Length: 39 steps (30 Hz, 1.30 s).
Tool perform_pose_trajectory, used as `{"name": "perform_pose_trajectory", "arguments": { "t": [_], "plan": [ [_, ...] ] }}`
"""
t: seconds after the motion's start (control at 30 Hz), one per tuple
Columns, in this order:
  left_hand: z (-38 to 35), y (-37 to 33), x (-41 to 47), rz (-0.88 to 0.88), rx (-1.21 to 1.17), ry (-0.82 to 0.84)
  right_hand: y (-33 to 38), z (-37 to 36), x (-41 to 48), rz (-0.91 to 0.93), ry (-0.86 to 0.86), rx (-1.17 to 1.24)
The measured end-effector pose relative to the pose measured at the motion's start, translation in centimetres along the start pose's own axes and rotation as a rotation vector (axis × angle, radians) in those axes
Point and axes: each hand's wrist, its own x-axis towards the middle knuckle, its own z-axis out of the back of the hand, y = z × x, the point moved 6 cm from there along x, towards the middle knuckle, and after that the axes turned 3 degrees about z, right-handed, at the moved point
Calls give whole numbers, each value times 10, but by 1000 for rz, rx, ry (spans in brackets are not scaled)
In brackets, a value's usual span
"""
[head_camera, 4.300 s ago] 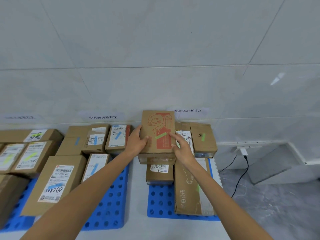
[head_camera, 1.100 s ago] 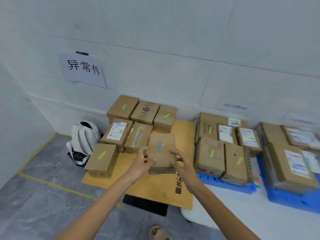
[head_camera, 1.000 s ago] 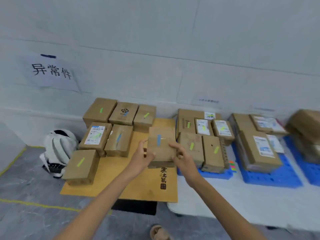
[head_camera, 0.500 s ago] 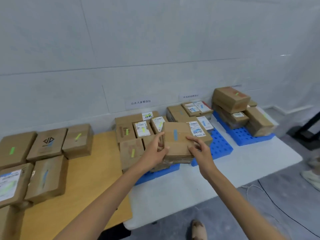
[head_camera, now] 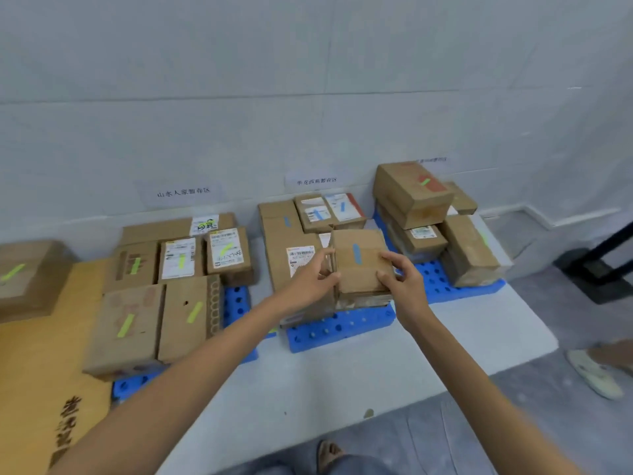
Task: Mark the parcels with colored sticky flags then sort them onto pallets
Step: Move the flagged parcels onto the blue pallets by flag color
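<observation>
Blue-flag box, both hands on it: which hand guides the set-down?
Right, likely. The right hand holds the blue-flagged box on its free side, by a bare edge of the middle pallet. The left hand is crowded against the large labelled parcel.

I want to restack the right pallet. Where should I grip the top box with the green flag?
Grip the red-printed top box by two opposite side faces, one hand on each, coming from the front and above. It lies flat on the stack, probably too wide for one hand, and the wall is close behind.
</observation>
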Motion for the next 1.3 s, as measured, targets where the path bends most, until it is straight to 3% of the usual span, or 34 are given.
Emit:
{"name": "perform_pose_trajectory", "arguments": {
  "t": [0.2, 0.33, 0.37, 0.43, 0.5, 0.6, 0.8, 0.97, 1.07, 1.17, 1.3],
  "plan": [
    [-57, 26, 56, 119, 94, 102, -66, 48, 57, -234, -23, 29],
    [-67, 42, 74, 159, 151, 56, -99, 46, 80, -295, 7, -42],
    [-65, 46, 79, 141, 259, 0, -107, 44, 86, -307, 31, -58],
    [-52, 58, 83, 137, 701, -151, -126, 41, 96, -355, 60, -80],
    [-40, 81, 81, 292, 944, -164, -147, 36, 97, -400, 80, -132],
    [-41, 111, 77, 438, 847, -26, -176, 24, 81, -438, 160, -245],
    [-31, 120, 79, 365, 947, 5, -174, 4, 88, -362, 164, -338],
    [-27, 123, 76, 324, 847, 33, -171, -1, 98, -352, 193, -450],
    [-13, 116, 61, 261, 770, -46, -153, -1, 98, -221, 134, -597],
    [22, 115, 29, 201, 641, -215, -108, -23, 90, 34, 94, -615],
    [95, 135, -38, 179, 544, -399, -49, -101, 51, 337, 247, -561]
  ]
}}
